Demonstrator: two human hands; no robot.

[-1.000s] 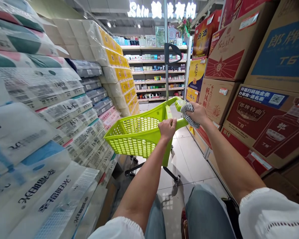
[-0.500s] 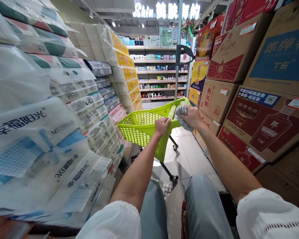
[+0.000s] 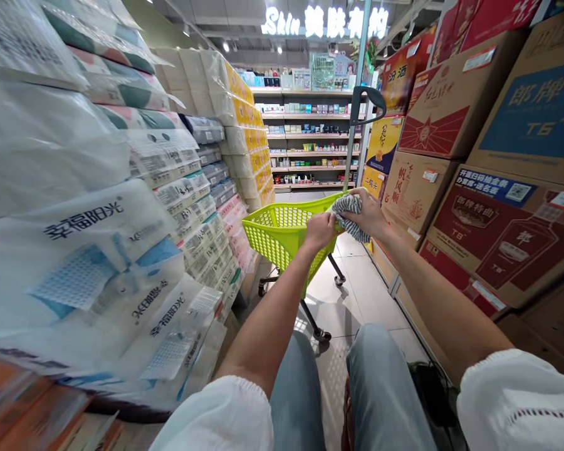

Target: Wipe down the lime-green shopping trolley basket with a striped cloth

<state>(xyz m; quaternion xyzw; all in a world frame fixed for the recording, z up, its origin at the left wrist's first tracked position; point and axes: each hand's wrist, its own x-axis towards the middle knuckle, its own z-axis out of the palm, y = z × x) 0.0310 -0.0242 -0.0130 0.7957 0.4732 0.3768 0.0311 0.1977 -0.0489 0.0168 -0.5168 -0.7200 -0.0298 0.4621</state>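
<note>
In the head view, the green cart (image 3: 282, 247) stands on the tiled floor (image 3: 352, 300) just beyond the person's knees (image 3: 378, 369), between soft plastic-wrapped packs (image 3: 84, 275) piled on the left and cartons (image 3: 502, 232) stacked on the right. The left hand (image 3: 320, 230) is at the cart's near end, its fingers folded together and, as far as can be judged, clamped on the rim, though their tips are hidden. The right hand (image 3: 367, 213) has its fingers clamped on a bunched striped cloth (image 3: 351, 219), which is against the cart's upper right corner, just beside the left hand. The likeliest trouble is the cart rolling: it stands on castors (image 3: 322, 336), so a hard push from the right hand with a loose left grip could swing it into the packs, which lean unevenly and might slide. A loose end of the cloth hangs below the right hand and could catch on the corner. With both hands so close, knuckles could knock together. The tall pole with its dark handle (image 3: 369, 105), rising just beyond the cart, could be bumped if the cart lurches far and right.
</note>
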